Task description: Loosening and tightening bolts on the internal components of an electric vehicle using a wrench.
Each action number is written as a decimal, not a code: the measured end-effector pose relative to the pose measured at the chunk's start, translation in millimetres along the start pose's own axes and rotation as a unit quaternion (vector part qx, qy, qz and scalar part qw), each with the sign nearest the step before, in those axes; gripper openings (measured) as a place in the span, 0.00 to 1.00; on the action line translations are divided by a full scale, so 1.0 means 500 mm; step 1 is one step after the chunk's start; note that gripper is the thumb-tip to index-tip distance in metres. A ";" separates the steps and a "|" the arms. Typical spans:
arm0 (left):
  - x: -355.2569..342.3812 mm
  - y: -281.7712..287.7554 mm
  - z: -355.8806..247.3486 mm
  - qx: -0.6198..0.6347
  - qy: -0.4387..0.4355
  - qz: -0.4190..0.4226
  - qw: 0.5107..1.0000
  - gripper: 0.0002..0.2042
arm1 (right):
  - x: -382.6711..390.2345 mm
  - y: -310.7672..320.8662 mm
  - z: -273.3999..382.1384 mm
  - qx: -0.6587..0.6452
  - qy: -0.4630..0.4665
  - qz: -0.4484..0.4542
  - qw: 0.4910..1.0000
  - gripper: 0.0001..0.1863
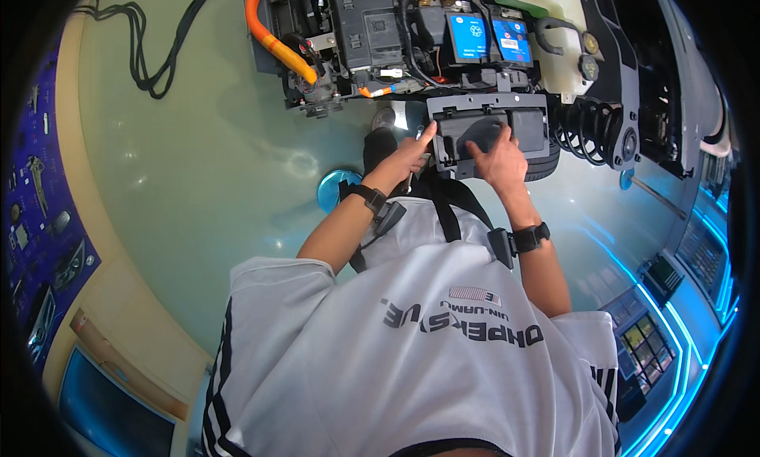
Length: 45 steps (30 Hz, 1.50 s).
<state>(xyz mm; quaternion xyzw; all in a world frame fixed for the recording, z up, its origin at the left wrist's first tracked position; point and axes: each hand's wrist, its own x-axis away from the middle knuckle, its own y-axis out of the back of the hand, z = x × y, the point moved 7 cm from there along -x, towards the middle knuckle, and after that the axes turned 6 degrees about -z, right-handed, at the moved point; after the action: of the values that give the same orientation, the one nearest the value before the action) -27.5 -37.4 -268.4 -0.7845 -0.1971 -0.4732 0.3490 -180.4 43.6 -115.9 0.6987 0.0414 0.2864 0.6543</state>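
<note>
In front of my body is a grey-framed panel (487, 101) with a dark, smooth rectangular middle. My left hand (408, 159) is at its left edge, the thumb reaching up against the frame. The fingers of that hand are curled round a slim metal hand tool (408, 185), whose ends show above and below the hand; its exact kind is unclear. My right hand (505, 163) lies over the panel's lower part, with thumb and index finger apart and fingertips on the dark surface. Nothing shows in its grasp, though some of its fingers are folded.
Beyond the panel stands an exposed vehicle assembly with a blue-labelled battery (469, 37), an orange cable (273, 41) and a pale fluid tank (564, 57). To its right are a coil spring (586, 128) and a tyre (543, 166). Black cables (150, 81) lie at the far left.
</note>
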 end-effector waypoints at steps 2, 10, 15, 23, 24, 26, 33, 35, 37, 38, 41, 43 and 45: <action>-0.001 0.004 0.003 -0.019 -0.011 -0.038 0.999 0.32 | 0.008 0.025 -0.042 -0.062 0.013 -0.034 0.997 0.33; 0.016 -0.032 0.002 0.013 -0.036 -0.088 0.995 0.31 | 0.083 0.052 -0.281 -0.253 -0.006 -0.040 0.967 0.20; -0.003 -0.012 0.013 0.004 -0.065 -0.153 0.986 0.33 | 0.136 -0.048 -0.490 -0.315 -0.047 -0.036 0.947 0.15; 0.021 -0.037 0.000 0.007 -0.050 -0.190 0.980 0.39 | 0.171 -0.248 -0.685 -0.458 -0.109 0.044 0.881 0.11; 0.026 -0.041 0.005 0.012 -0.055 -0.200 0.978 0.37 | 0.171 -0.251 -0.690 -0.460 -0.109 0.048 0.880 0.12; 0.034 -0.047 0.014 0.011 -0.059 -0.213 0.975 0.35 | 0.163 -0.259 -0.683 -0.472 -0.109 0.046 0.874 0.12; 0.092 -0.016 -0.045 -0.296 -0.288 -0.420 0.808 0.24 | 0.125 -0.325 -0.509 -0.554 -0.087 0.123 0.819 0.13; 0.134 -0.080 -0.093 -0.433 -0.350 -0.431 0.710 0.26 | 0.096 -0.408 -0.438 -0.609 -0.069 0.141 0.777 0.12; 0.141 -0.102 -0.104 -0.488 -0.320 -0.428 0.690 0.30 | 0.092 -0.404 -0.369 -0.613 -0.084 0.128 0.775 0.11; 0.148 -0.125 -0.115 -0.541 -0.357 -0.426 0.631 0.33 | 0.082 -0.408 -0.331 -0.621 -0.066 0.153 0.766 0.11; 0.152 -0.168 -0.134 -0.619 -0.370 -0.388 0.574 0.39 | 0.069 -0.413 -0.243 -0.639 -0.070 0.173 0.747 0.13; 0.147 -0.186 -0.144 -0.643 -0.350 -0.358 0.579 0.42 | 0.063 -0.410 -0.203 -0.647 -0.088 0.166 0.739 0.13; 0.138 -0.203 -0.148 -0.696 -0.328 -0.313 0.557 0.46 | 0.056 -0.398 -0.182 -0.703 -0.093 0.111 0.696 0.17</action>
<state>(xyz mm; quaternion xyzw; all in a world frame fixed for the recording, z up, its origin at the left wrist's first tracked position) -104.5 -24.2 -148.2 -0.7729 -0.1406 -0.2527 -0.5648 -135.4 164.7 -294.8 0.0577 -0.3108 0.2363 0.9188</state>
